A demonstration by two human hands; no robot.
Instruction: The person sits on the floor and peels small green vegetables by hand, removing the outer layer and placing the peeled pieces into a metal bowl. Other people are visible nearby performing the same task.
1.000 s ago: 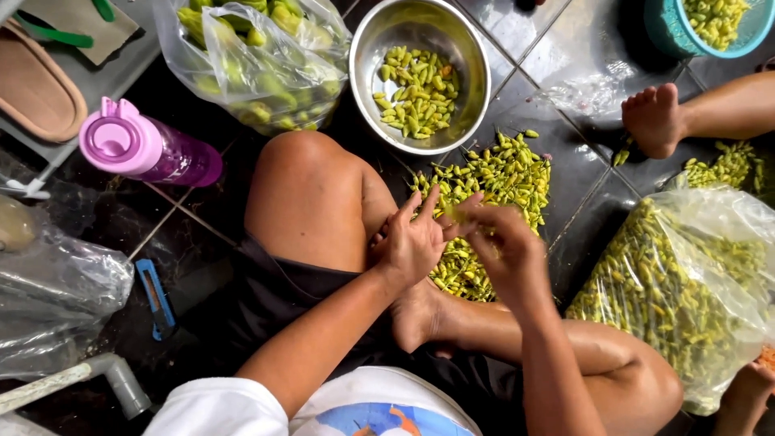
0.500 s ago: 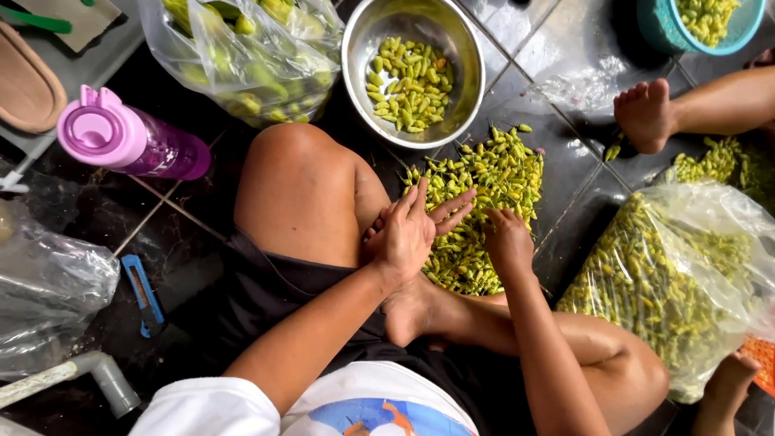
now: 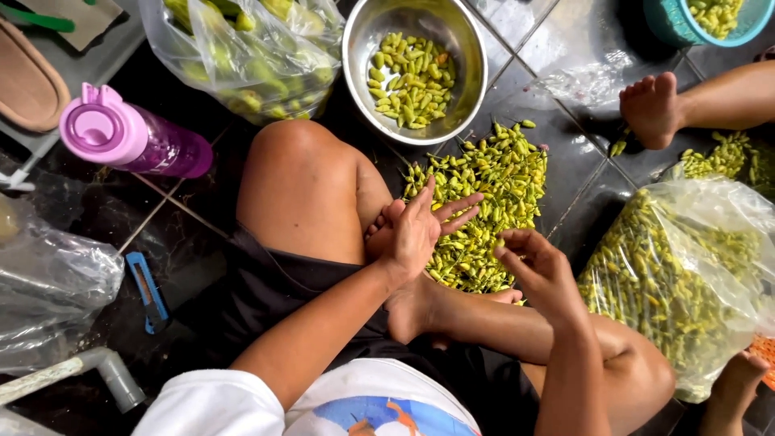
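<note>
Where fingers curl, right hand (image 3: 539, 270) touching chilli pile (image 3: 488, 190).

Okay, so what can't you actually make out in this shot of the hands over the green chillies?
Head view:
- Right hand: curled fingers hide whether it grips a chilli.
- Left hand: its palm side is turned away.
- Chilli pile: near part hidden behind both hands.
- Teal basket: cut by the top edge.

Soft, even daylight fills the view; shadows are faint; the dark glossy tiled floor (image 3: 557, 48) above the right hand (image 3: 542, 273) shows pale glare; the round steel bowl (image 3: 355, 73) above the left hand (image 3: 416, 230) gleams along its rim; focus is sharp mid-frame; edges stretch slightly.
</note>
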